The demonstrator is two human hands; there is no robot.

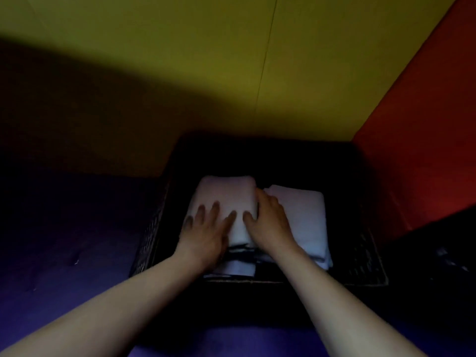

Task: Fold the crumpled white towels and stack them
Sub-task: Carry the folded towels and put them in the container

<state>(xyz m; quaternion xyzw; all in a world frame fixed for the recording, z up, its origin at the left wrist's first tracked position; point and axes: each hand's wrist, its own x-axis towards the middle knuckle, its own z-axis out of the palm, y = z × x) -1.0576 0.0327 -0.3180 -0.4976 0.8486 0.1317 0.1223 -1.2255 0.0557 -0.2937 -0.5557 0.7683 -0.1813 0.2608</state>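
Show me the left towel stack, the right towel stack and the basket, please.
left towel stack (226, 194): head view, on the top towel's far part.
right towel stack (304, 217): head view, middle of the top towel.
basket (152, 235): head view, on its left woven wall.

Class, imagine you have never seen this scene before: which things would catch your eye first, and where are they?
The eye goes first to the two stacks of folded white towels in the dark basket at the centre. The left hand lies flat on the left stack's top towel, and the right hand rests at that towel's right edge. Behind stand a yellow wall and, to the right, a red wall.
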